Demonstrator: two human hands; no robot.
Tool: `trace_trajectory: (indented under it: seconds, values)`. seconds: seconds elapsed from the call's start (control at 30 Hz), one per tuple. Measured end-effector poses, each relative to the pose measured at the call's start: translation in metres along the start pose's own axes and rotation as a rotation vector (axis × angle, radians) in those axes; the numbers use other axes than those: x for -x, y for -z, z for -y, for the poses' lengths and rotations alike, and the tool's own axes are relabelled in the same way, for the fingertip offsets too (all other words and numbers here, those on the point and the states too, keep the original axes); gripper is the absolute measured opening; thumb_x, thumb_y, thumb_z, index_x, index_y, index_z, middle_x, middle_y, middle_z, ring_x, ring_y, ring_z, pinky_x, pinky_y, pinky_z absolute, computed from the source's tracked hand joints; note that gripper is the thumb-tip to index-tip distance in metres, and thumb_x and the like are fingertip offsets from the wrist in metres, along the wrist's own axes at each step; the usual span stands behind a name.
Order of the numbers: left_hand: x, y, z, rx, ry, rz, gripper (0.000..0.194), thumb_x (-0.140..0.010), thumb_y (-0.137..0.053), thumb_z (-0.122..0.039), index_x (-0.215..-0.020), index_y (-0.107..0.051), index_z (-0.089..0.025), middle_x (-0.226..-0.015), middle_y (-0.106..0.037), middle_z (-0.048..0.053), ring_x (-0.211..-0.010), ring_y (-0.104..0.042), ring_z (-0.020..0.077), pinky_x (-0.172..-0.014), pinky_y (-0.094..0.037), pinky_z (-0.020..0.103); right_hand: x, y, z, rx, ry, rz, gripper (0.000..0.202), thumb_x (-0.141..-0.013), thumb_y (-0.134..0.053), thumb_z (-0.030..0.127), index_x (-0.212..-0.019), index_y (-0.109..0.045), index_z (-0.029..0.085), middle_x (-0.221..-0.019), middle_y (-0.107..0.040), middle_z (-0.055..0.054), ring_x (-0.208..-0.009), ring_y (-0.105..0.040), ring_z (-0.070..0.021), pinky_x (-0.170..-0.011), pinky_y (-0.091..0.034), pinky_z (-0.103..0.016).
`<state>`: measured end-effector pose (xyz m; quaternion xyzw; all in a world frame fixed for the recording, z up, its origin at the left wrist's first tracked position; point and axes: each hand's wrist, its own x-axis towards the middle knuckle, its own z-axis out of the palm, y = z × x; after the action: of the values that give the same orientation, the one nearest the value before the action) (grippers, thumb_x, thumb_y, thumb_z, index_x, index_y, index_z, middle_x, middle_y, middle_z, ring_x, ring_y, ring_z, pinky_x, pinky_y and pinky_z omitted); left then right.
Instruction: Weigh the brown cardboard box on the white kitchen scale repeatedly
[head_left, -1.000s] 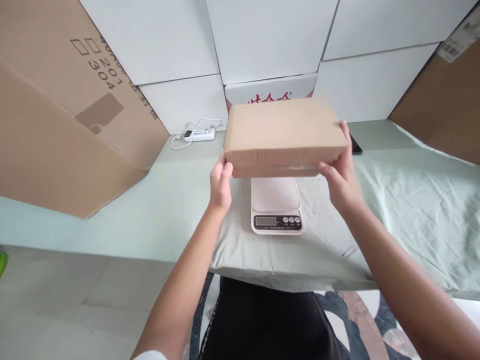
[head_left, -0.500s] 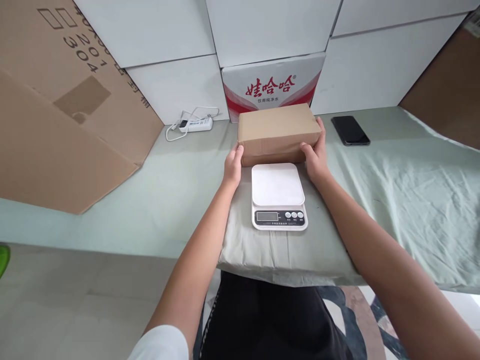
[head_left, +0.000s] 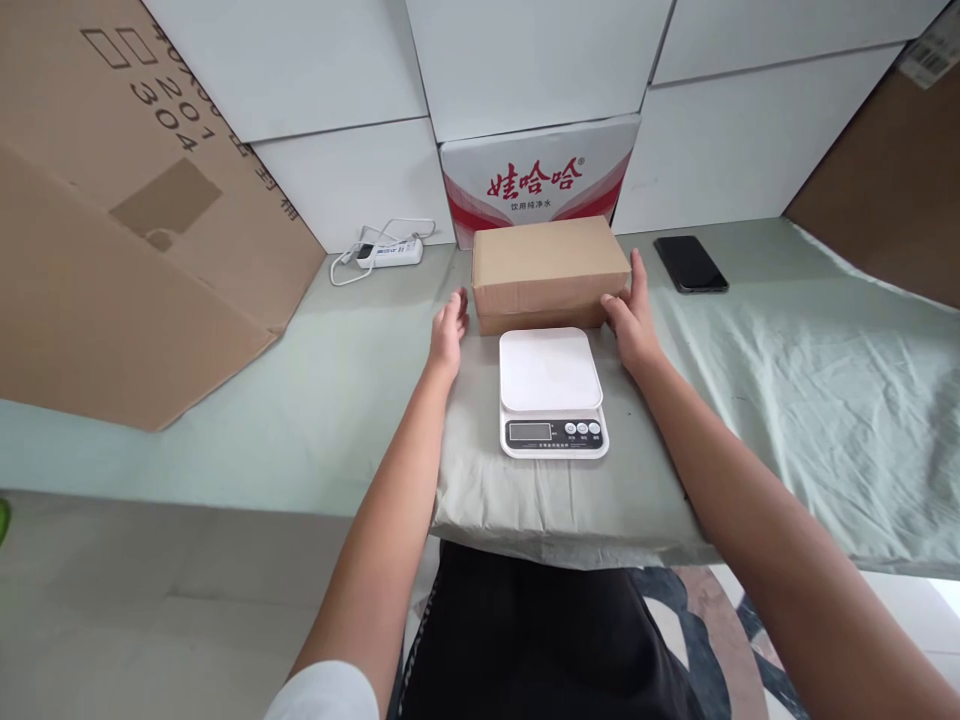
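A closed brown cardboard box (head_left: 551, 260) rests on the cloth-covered table, just behind a white kitchen scale (head_left: 551, 370). Nothing lies on the scale's plate, and its display looks blank. To the left of the box, my left hand (head_left: 448, 330) is held slightly apart from it, fingers open and holding nothing. My right hand (head_left: 630, 315) is at the box's right end with thumb and fingers spread; the thumb is by the front right corner. It is open and does not grip the box.
Behind the box stands a white and red printed carton (head_left: 536, 180) against white boxes. A white power strip with a cable (head_left: 391, 252) lies back left, a black phone (head_left: 690, 264) back right. Large brown cardboard (head_left: 135, 260) stands at the left, more (head_left: 885, 190) at the right.
My left hand has let go of the box and moved left, away from it. My right hand has loosened from the right end, its fingers now apart from the side.
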<state>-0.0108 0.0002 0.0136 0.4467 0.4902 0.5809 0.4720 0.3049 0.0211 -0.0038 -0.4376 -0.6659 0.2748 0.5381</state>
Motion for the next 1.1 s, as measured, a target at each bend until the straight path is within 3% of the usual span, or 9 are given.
trace_trajectory:
  seconds: [0.13, 0.2, 0.33, 0.53, 0.63, 0.73, 0.93, 1.1]
  values:
    - [0.005, -0.012, 0.004, -0.054, -0.106, 0.112, 0.078, -0.095, -0.06, -0.085, -0.138, -0.074, -0.022, -0.159, -0.072, 0.012, -0.164, -0.054, 0.0351, -0.138, -0.042, 0.049, -0.003, -0.007, 0.008, 0.0, -0.05, -0.04, 0.107, -0.089, -0.062, 0.075, -0.178, -0.021, 0.031, -0.19, -0.031, -0.007, -0.177, -0.031, -0.0354, -0.149, -0.023, -0.059]
    - [0.005, -0.014, 0.002, -0.092, -0.195, 0.126, 0.08, -0.091, -0.061, -0.089, -0.134, -0.076, -0.023, -0.152, -0.077, 0.011, -0.161, -0.058, 0.035, -0.137, -0.044, 0.046, -0.004, -0.008, 0.016, 0.017, 0.001, -0.065, 0.109, -0.088, -0.06, 0.082, -0.177, -0.023, 0.03, -0.19, -0.029, -0.008, -0.179, -0.024, -0.0353, -0.15, -0.018, -0.057]
    - [0.02, -0.008, -0.013, -0.115, -0.347, 0.108, 0.078, -0.094, -0.059, -0.087, -0.138, -0.076, -0.025, -0.15, -0.078, 0.01, -0.154, -0.064, 0.0343, -0.13, -0.05, 0.043, 0.001, -0.003, 0.047, 0.035, 0.114, -0.106, 0.114, -0.088, -0.055, 0.092, -0.178, -0.018, 0.034, -0.188, -0.032, -0.007, -0.179, -0.024, -0.0379, -0.148, -0.022, -0.063]
    - [0.095, 0.006, -0.031, -0.114, -0.374, 0.105, 0.075, -0.1, -0.055, -0.079, -0.15, -0.072, -0.027, -0.155, -0.075, 0.01, -0.154, -0.064, 0.0342, -0.13, -0.052, 0.046, 0.056, 0.017, 0.088, 0.008, 0.142, -0.09, 0.097, -0.095, -0.06, 0.081, -0.176, -0.024, 0.045, -0.184, -0.041, -0.004, -0.176, -0.033, -0.0406, -0.143, -0.035, -0.068]
    - [0.123, 0.007, -0.028, -0.102, -0.342, 0.125, 0.076, -0.099, -0.056, -0.079, -0.15, -0.072, -0.026, -0.154, -0.076, 0.012, -0.154, -0.064, 0.036, -0.131, -0.052, 0.049, 0.089, 0.023, 0.09, 0.009, 0.133, -0.096, 0.094, -0.096, -0.062, 0.075, -0.177, -0.023, 0.045, -0.184, -0.04, -0.004, -0.173, -0.038, -0.0409, -0.141, -0.039, -0.07]
    - [0.133, 0.007, -0.024, -0.097, -0.333, 0.147, 0.075, -0.1, -0.056, -0.077, -0.154, -0.07, -0.026, -0.154, -0.076, 0.011, -0.154, -0.064, 0.037, -0.133, -0.05, 0.052, 0.106, 0.024, 0.085, -0.002, 0.117, -0.124, 0.091, -0.097, -0.063, 0.072, -0.176, -0.025, 0.046, -0.182, -0.042, -0.006, -0.172, -0.04, -0.04, -0.139, -0.042, -0.07]
    - [0.139, 0.008, -0.019, -0.103, -0.316, 0.118, 0.07, -0.103, -0.054, -0.072, -0.154, -0.069, -0.026, -0.16, -0.072, 0.01, -0.157, -0.061, 0.0364, -0.134, -0.049, 0.051, 0.109, 0.022, 0.076, -0.017, 0.101, -0.12, 0.087, -0.097, -0.064, 0.072, -0.172, -0.032, 0.045, -0.178, -0.047, -0.007, -0.166, -0.047, -0.0433, -0.135, -0.043, -0.076]
    - [0.144, 0.008, -0.018, -0.122, -0.316, 0.092, 0.071, -0.103, -0.052, -0.073, -0.153, -0.07, -0.026, -0.161, -0.071, 0.011, -0.16, -0.059, 0.036, -0.134, -0.05, 0.05, 0.11, 0.026, 0.071, 0.014, 0.124, -0.14, 0.081, -0.098, -0.065, 0.069, -0.171, -0.036, 0.048, -0.177, -0.049, -0.004, -0.168, -0.044, -0.0427, -0.141, -0.033, -0.076]
